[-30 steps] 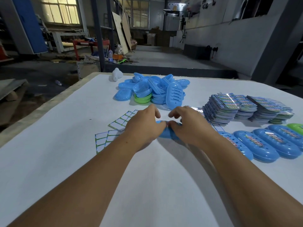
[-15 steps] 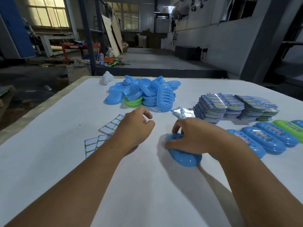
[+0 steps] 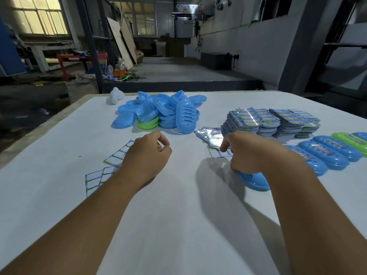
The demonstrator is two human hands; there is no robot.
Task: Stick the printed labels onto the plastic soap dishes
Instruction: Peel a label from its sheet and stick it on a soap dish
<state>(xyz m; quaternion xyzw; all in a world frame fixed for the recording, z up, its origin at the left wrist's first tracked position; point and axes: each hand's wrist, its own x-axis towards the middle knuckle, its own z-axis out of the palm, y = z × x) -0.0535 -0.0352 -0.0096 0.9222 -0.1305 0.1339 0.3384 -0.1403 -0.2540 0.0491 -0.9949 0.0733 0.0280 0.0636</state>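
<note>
The blue soap dish sits at the near right of the white table, gripped from above by the right hand, fingers curled round it. Just right of it runs a row of labelled dishes. The left hand holds nothing, fingers loosely curled, over backing sheets. Label stacks lie far right; a pile of unlabelled dishes lies far centre.

A workshop or small factory floor is shown: bare concrete, steel columns, boards leaned against a wall and what may be machinery at the dim far end. Soap dishes and printed labels are heaped in bulk on a white worktable.
</note>
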